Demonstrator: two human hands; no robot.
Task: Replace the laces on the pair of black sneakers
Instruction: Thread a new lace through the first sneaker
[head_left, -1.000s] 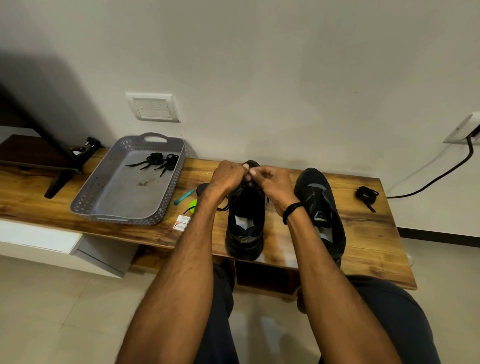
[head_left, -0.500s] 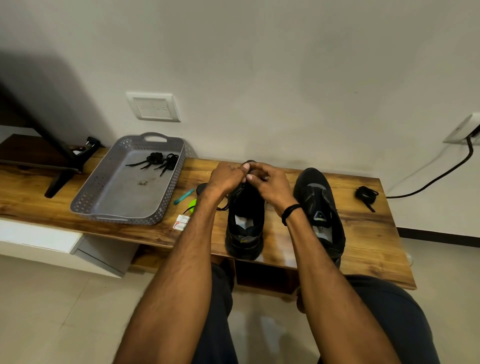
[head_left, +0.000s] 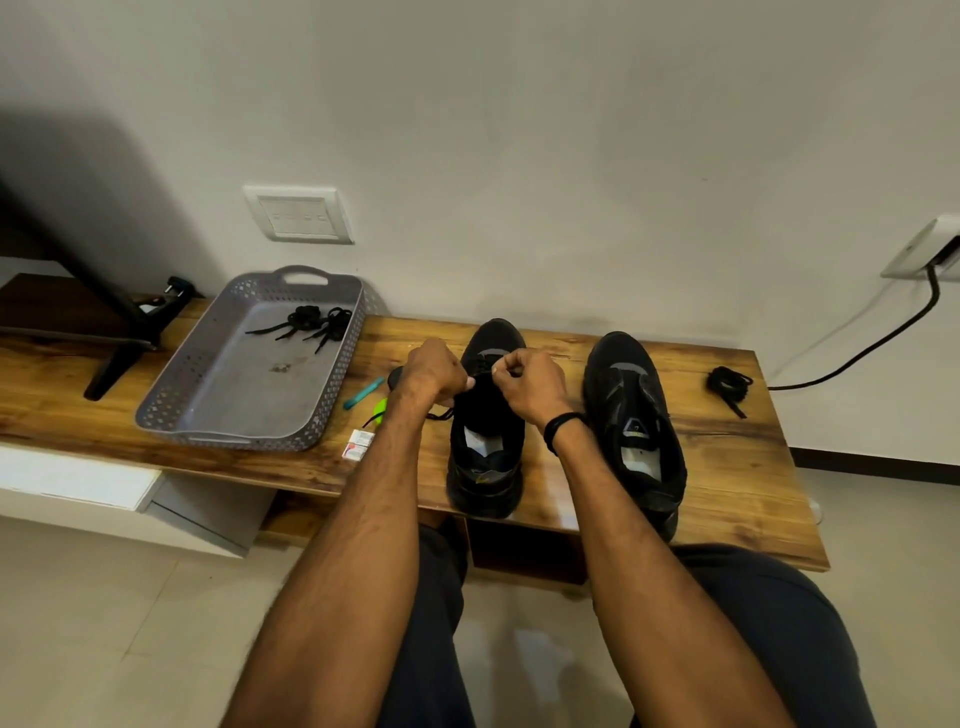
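Observation:
Two black sneakers stand on a wooden bench (head_left: 727, 467), toes toward the wall. Over the middle of the left sneaker (head_left: 485, 457) my left hand (head_left: 434, 371) and my right hand (head_left: 530, 382) each pinch a strand of its black lace (head_left: 440, 414); a loose lace end trails out left of the shoe. The right sneaker (head_left: 636, 426) stands untouched beside it. A coiled black lace (head_left: 727, 384) lies near the bench's right end. Two bundled black laces (head_left: 311, 322) lie in a grey tray (head_left: 208, 395).
Left of the shoe lie a teal pen (head_left: 363, 393), a green object (head_left: 382, 405) and a small red-and-white box (head_left: 358, 445). A black stand (head_left: 124, 332) sits at the far left. A black cable (head_left: 872, 343) runs from a wall socket at the right.
Both hands have drawn back from the toe end to the middle of the left sneaker and moved slightly apart, still holding the lace.

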